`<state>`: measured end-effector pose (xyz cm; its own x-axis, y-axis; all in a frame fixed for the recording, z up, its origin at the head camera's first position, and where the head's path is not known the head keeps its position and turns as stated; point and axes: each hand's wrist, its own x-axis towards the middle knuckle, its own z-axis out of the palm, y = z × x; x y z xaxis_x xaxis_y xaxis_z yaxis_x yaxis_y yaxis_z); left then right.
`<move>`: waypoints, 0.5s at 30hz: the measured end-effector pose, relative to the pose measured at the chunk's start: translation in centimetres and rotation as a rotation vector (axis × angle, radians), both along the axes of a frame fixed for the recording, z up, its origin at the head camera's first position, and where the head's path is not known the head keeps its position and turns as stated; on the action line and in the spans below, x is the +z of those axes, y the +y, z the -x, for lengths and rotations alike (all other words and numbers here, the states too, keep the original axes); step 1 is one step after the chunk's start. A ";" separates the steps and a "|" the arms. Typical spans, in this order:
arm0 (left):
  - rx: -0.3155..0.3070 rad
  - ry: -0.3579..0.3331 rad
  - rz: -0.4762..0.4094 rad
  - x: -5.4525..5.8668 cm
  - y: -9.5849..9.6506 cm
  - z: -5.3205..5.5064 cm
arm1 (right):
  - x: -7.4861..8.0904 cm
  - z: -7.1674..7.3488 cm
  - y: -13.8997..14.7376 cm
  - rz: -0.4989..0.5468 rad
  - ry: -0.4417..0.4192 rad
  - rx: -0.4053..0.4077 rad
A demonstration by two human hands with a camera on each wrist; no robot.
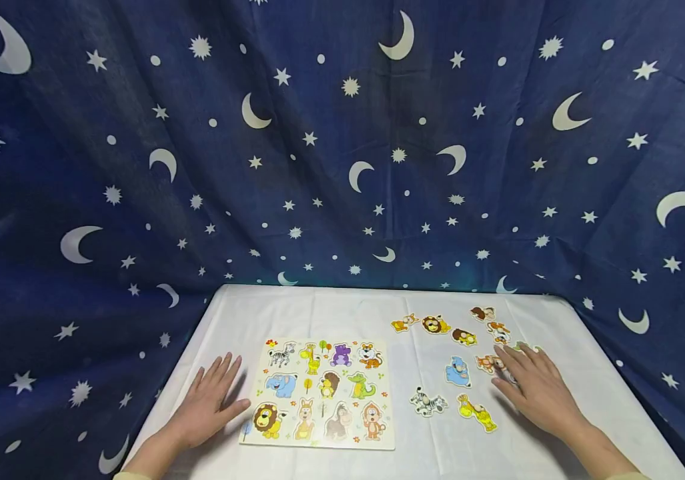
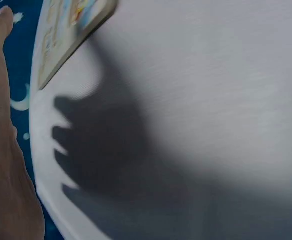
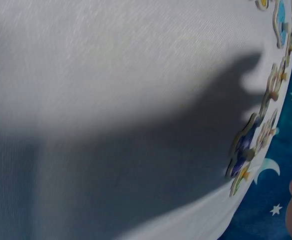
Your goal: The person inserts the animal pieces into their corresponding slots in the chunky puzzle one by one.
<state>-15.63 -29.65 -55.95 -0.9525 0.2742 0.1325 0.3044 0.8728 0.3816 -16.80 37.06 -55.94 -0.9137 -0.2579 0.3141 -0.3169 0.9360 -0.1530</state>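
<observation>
A: Where are the hands?

B: The left hand [image 1: 210, 407] is toward the left edge of the worktop [image 1: 342, 313], just beside the board [image 1: 317, 395]. Its fingers are straight and spread, and it holds nothing. The right hand [image 1: 537, 390] is toward the right edge, also released, fingers extended.

A: And the board?

B: It lies flat on the worktop, nearer the left edge than the right, with animal pictures in three rows.

A: What's on the other side?

B: Loose animal pieces. The gorilla piece [image 1: 483, 313] is nearest the far edge, with the tiger piece [image 1: 499, 332] next to it. The kangaroo piece [image 1: 405, 323], lion piece [image 1: 436, 325] and hedgehog piece [image 1: 464, 337] run in a line from near the board's far right corner.

A: Any closer in?

B: The blue piece [image 1: 458, 373] is near the middle of the group. The zebra piece [image 1: 429, 403] is right of the board, and the giraffe piece [image 1: 479, 415] is between it and the right hand.

A: Does that hand touch anything?

B: I can't tell. From the head view it partly covers the monkey piece [image 1: 487, 363] and a green piece [image 1: 528, 347]. The right wrist view also shows a purple piece [image 3: 243, 150], in shadow.

A: Behind it all?

B: A blue curtain [image 1: 330, 180] with moons and stars, past the far edge.
</observation>
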 end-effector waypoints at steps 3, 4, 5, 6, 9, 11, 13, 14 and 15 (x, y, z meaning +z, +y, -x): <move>-0.017 -0.012 -0.008 -0.5 0.4 -0.9 | 0.2 -0.1 -0.4 0.015 0.011 0.035; -0.022 -0.009 -0.007 -0.7 0.5 -1.1 | 0.2 -0.1 -0.6 0.013 0.013 0.043; -0.026 -0.003 -0.004 -0.9 0.5 -1.4 | 0.3 -0.2 -0.8 0.011 0.011 0.053; -0.029 0.003 0.003 -1.1 0.6 -1.6 | 0.3 -0.2 -0.9 0.006 0.007 0.060; -0.035 0.022 0.014 -1.7 0.4 -2.2 | 0.4 -0.3 -1.4 0.003 -0.002 0.086; -0.038 0.027 0.019 -2.0 0.3 -2.5 | 0.3 -0.4 -1.6 0.007 -0.001 0.113; -0.043 0.033 0.020 -2.3 0.2 -2.7 | 0.4 -0.5 -1.9 0.016 -0.005 0.135; -0.045 0.036 0.022 -2.4 0.2 -2.8 | 0.4 -0.6 -2.0 0.022 -0.006 0.142; -0.049 0.040 0.021 -2.5 0.2 -2.9 | 0.4 -0.8 -2.1 0.030 -0.017 0.146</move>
<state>-12.71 -29.48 -58.47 -0.9319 0.3235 0.1640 0.3616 0.8642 0.3498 -16.04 34.95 -55.50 -0.8726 -0.3790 0.3081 -0.4461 0.8753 -0.1868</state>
